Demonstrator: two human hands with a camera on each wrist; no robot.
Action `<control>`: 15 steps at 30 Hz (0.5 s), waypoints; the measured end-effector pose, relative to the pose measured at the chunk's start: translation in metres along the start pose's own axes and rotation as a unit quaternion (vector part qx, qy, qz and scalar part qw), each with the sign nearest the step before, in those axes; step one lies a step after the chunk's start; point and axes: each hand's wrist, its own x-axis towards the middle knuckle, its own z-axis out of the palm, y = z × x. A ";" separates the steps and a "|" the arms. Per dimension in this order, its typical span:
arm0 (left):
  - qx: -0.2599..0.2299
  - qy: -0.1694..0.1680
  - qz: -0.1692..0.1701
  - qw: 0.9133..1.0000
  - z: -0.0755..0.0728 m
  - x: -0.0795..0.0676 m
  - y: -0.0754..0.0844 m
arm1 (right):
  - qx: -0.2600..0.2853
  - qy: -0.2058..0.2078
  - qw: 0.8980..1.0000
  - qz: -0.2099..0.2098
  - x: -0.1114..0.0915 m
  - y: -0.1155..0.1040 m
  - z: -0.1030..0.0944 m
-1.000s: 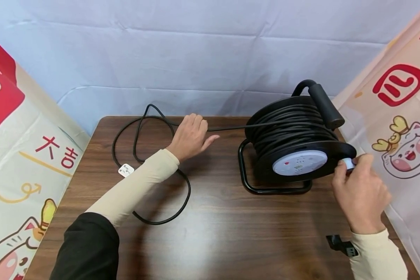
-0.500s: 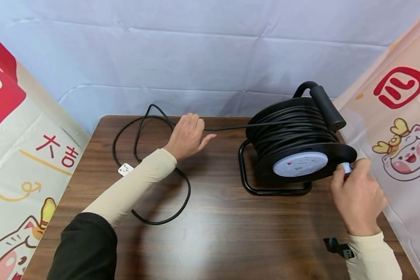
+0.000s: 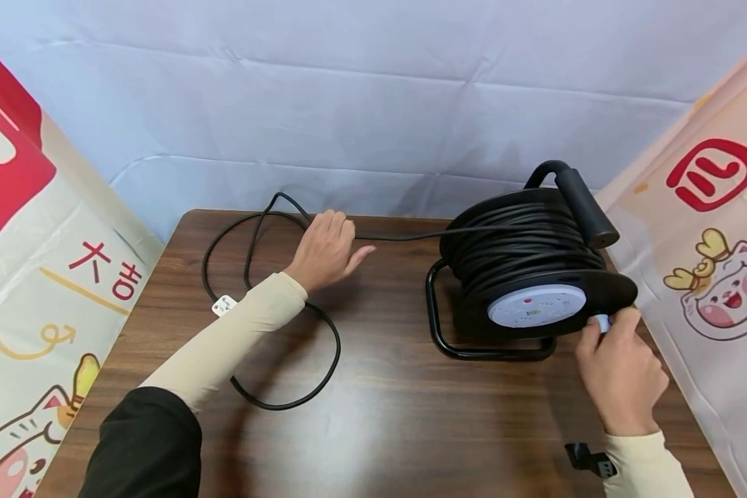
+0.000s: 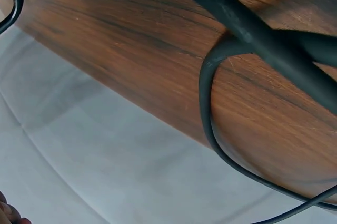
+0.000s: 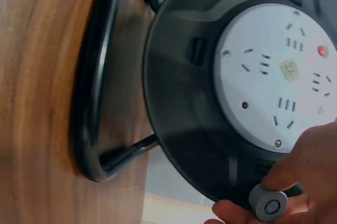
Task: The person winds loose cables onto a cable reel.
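Observation:
A black cable reel [image 3: 523,242] stands on the wooden table at the right, wound with black cable. Its round white socket panel [image 5: 276,74] has several outlets and a red button. My right hand [image 3: 622,373] pinches the small grey winding knob [image 5: 267,203] near the flange's rim. From the reel the cable [image 3: 404,237] runs left to my left hand [image 3: 324,250], whose fingers are curled over it while the thumb sticks out. Beyond that hand the loose cable lies in loops [image 3: 338,346]. A white plug [image 3: 224,305] rests beside my left forearm. Only fingertips of the left hand show in the left wrist view.
The reel's tubular black stand [image 3: 498,355] rests on the wooden table [image 3: 398,429]. A carry handle [image 3: 585,207] rises over the drum. A pale cloth [image 3: 348,124] hangs behind the table, with printed sheets [image 3: 722,277] at both sides.
My right hand has carried the knob leftward and down around the reel's face. The left hand has shifted slightly left along the cable. The head view has tilted up a little.

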 end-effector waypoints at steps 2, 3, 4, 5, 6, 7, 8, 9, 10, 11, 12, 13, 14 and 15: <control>0.000 -0.002 0.001 1.000 0.000 -0.001 0.000 | -0.001 -0.010 1.000 0.003 -0.002 0.001 0.003; 0.000 -0.003 0.002 1.000 0.000 -0.001 -0.001 | -0.001 -0.014 1.000 0.004 -0.004 0.001 0.005; 0.001 -0.004 0.002 1.000 0.000 -0.001 -0.001 | -0.002 -0.016 1.000 0.003 -0.005 0.002 0.007; 0.000 -0.006 0.002 1.000 0.000 -0.001 -0.001 | -0.001 -0.018 1.000 0.004 -0.006 0.002 0.009; 0.001 -0.008 0.003 1.000 0.000 -0.001 -0.002 | -0.002 -0.021 1.000 0.005 -0.007 0.002 0.010; 0.001 -0.010 0.004 1.000 0.000 -0.001 -0.002 | -0.002 -0.021 1.000 0.006 -0.008 0.002 0.012; 0.000 -0.011 0.004 1.000 0.000 0.000 -0.002 | -0.002 -0.022 1.000 0.006 -0.009 0.002 0.014; 0.001 -0.013 0.004 1.000 0.000 0.000 -0.003 | -0.003 -0.023 1.000 0.007 -0.010 0.002 0.015; 0.002 -0.014 0.005 1.000 0.000 0.000 -0.003 | -0.003 -0.024 1.000 0.007 -0.010 0.002 0.016; 0.002 -0.014 0.004 1.000 0.001 0.000 -0.004 | -0.003 -0.026 1.000 0.007 -0.011 0.002 0.018; 0.003 -0.014 0.003 1.000 0.001 0.000 -0.004 | -0.003 -0.027 1.000 0.006 -0.011 0.001 0.019; 0.004 -0.014 0.003 1.000 0.001 0.000 -0.004 | -0.003 -0.029 1.000 0.005 -0.012 0.001 0.020; 0.005 -0.014 0.003 1.000 0.002 0.000 -0.004 | -0.003 -0.032 0.999 0.006 -0.013 0.001 0.021; 0.005 -0.013 0.002 1.000 0.003 0.000 -0.004 | -0.003 -0.034 0.999 0.007 -0.013 0.002 0.022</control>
